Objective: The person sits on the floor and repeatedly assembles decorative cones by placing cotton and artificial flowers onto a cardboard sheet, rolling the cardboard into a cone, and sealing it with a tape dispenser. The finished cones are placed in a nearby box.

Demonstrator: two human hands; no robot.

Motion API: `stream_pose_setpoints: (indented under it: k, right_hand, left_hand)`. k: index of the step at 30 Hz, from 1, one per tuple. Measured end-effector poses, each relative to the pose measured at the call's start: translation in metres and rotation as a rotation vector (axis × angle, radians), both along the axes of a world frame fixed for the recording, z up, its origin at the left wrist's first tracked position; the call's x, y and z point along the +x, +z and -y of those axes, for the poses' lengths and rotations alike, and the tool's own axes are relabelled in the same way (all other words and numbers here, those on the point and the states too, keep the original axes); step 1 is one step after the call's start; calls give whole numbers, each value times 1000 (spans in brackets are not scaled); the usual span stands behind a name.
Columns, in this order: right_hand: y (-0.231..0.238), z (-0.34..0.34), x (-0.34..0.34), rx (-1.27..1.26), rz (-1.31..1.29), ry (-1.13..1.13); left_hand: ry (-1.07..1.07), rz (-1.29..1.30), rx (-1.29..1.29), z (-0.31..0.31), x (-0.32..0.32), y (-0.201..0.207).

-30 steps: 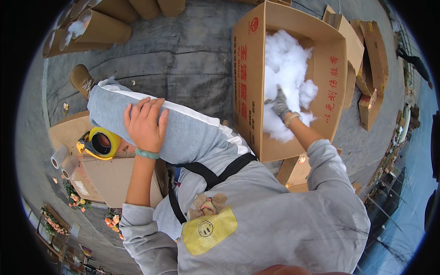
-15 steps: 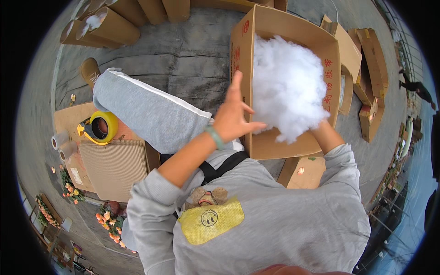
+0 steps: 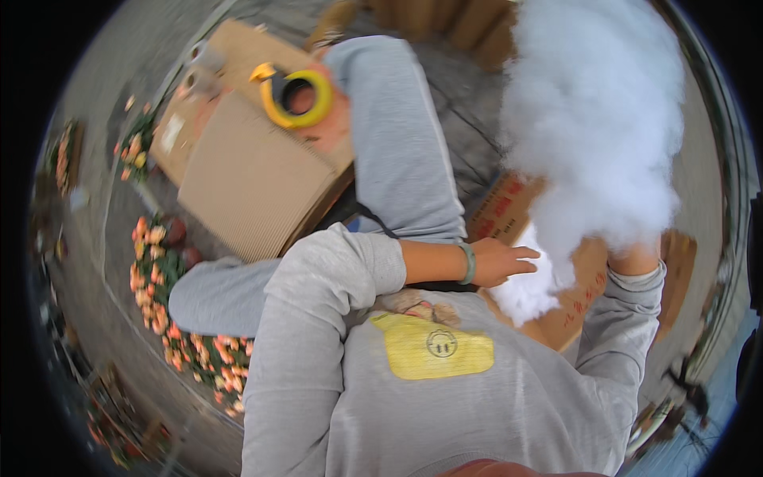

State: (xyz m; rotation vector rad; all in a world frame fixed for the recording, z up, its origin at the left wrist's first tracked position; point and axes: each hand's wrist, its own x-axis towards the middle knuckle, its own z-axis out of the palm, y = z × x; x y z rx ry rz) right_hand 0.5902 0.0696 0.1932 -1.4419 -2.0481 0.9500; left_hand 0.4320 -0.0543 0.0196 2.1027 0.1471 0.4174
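Observation:
A big clump of white stuffing (image 3: 592, 127) is raised at the upper right, above an open cardboard box (image 3: 572, 314). My right hand (image 3: 632, 258) is buried in its underside, so only the wrist and grey sleeve show. With fingers stretched out, my left hand (image 3: 501, 262) touches the lower edge of the stuffing, a green band on its wrist. A long grey fabric cover (image 3: 397, 143) lies over my lap, just left of the stuffing.
A yellow tape dispenser (image 3: 298, 95) rests on flat cardboard sheets (image 3: 254, 183) at the upper left, with two tape rolls (image 3: 199, 67) beyond. Orange artificial flowers (image 3: 159, 270) lie on the ground to the left. More cardboard boxes (image 3: 445, 20) stand at the top.
The stuffing has come up out of the box as one large clump. My left hand left the grey cover and reached across to the stuffing. The view swung left.

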Motion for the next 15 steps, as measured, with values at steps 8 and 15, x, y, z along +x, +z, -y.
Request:
stream_pose_setpoints:
  k: [8, 15]
  right_hand:
    - [-122, -63, -394, 306, 479, 713]
    - [-182, -48, -458, -700, -60, 511]
  left_hand:
    - [908, -80, 267, 27, -251, 52]
    - [1830, -633, 221, -8, -387, -20]
